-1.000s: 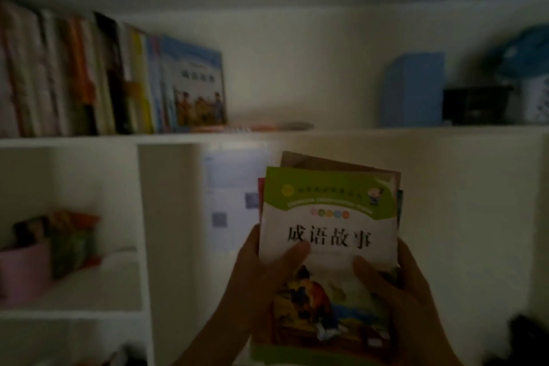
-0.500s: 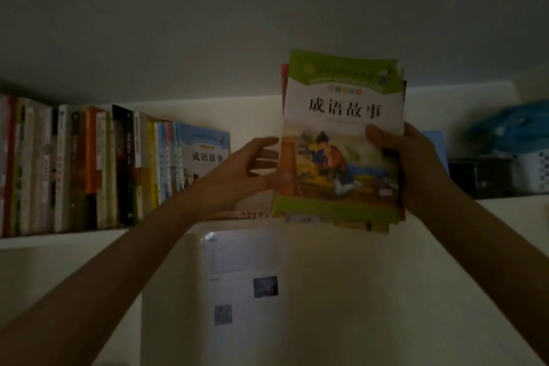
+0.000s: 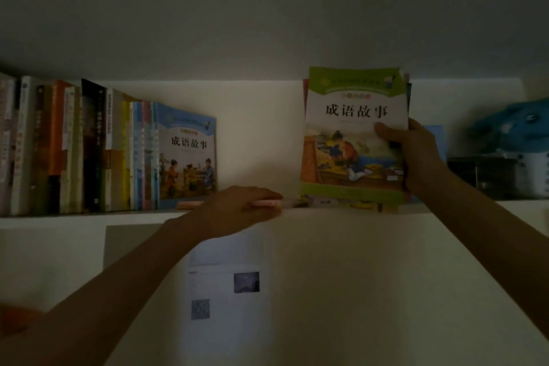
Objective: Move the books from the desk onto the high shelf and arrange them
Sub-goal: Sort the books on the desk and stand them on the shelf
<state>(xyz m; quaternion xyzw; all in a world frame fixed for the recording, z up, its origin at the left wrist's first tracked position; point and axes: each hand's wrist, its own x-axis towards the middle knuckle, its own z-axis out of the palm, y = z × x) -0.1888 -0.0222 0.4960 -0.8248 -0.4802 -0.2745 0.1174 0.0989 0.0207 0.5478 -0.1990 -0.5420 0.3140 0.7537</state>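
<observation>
My right hand (image 3: 416,154) grips the right edge of a small stack of books (image 3: 347,134); the front one has a green and white cover. The stack stands upright with its bottom at the high shelf (image 3: 89,218), right of centre. My left hand (image 3: 237,206) lies over a thin pink book (image 3: 267,203) that is flat on the shelf, fingers wrapped over its front edge. A row of upright books (image 3: 89,151) fills the shelf's left part and ends in a blue-covered book (image 3: 187,157) facing out.
A blue plush thing (image 3: 517,128), a white perforated container (image 3: 531,175) and a dark box (image 3: 478,175) stand at the shelf's right end. A light blue box (image 3: 436,137) shows behind my right hand. Papers (image 3: 228,276) hang on the white panel below. The ceiling is close above.
My right hand has carried the stack up and to the right, down to the shelf. My left hand let go of the stack and dropped onto the flat pink book.
</observation>
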